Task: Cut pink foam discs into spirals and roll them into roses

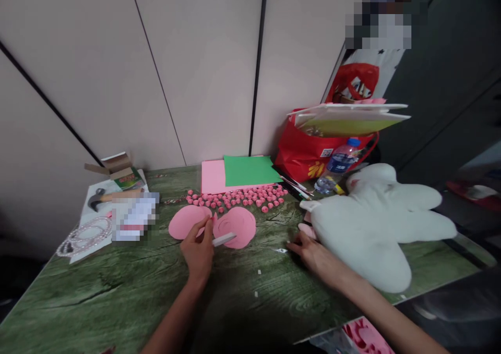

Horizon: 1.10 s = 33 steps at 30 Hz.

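My left hand (pixel 199 249) pinches the end of a pink paper strip coiled from a spiral-cut pink disc (pixel 237 224), and a small white stick (pixel 224 239) juts from its fingers. Another pink paper disc (pixel 186 220) lies just left of the hand. My right hand (pixel 311 252) rests flat on the green wood-grain table (pixel 117 291), fingertips beside a tiny white scrap (pixel 281 250) and against a white plush toy (pixel 376 223). Whether it holds anything, I cannot tell. Several small pink rolled paper roses (pixel 238 196) lie behind the discs.
Pink (pixel 212 177) and green paper sheets (pixel 248 169) lie by the wall. A red bag (pixel 309 156) with boards on top and a water bottle (pixel 344 158) stand at back right. A hammer (pixel 113 196), small box (pixel 123 174) and bead string (pixel 84 235) sit at left.
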Each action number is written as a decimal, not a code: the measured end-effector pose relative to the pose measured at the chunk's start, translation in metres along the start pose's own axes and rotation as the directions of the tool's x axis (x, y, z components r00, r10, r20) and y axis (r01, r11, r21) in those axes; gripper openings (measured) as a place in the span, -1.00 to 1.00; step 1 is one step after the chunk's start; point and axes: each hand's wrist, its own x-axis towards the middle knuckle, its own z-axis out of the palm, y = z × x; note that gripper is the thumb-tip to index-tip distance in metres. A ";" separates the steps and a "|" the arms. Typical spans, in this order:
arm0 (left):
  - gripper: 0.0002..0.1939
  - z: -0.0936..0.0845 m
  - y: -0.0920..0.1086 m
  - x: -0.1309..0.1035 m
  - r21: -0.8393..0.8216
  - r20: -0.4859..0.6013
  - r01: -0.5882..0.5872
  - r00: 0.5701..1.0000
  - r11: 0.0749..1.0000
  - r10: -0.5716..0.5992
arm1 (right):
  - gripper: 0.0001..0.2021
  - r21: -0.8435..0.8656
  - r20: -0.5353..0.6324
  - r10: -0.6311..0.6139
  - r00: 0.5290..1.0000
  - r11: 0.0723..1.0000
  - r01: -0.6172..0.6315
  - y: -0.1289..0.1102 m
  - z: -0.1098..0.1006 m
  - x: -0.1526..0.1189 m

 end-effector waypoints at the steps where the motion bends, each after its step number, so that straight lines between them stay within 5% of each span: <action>1: -0.62 0.000 0.000 0.000 0.005 -0.005 -0.009 1.000 1.000 0.009 | -0.62 0.026 0.000 0.003 1.000 1.000 -0.003 0.001 -0.001 -0.003; 6: -0.68 -0.003 0.000 0.000 0.097 -0.081 -0.131 0.987 0.987 0.139 | -0.61 0.285 -0.074 -0.045 0.996 0.956 0.064 -0.008 -0.014 -0.017; 13: -0.71 -0.006 0.009 -0.008 0.107 -0.155 -0.223 0.959 0.969 0.238 | -0.57 0.581 -0.161 -0.061 0.985 0.801 0.145 -0.072 -0.021 -0.004; 22: -0.73 -0.008 0.013 -0.015 0.140 -0.193 -0.305 0.925 0.942 0.328 | -0.55 0.543 -0.149 0.065 0.987 0.839 0.026 -0.120 -0.010 0.030; 33: -0.75 -0.015 0.011 -0.016 0.134 -0.192 -0.333 0.915 0.933 0.355 | -0.78 0.578 -0.197 0.059 0.979 0.813 0.068 -0.129 -0.006 0.040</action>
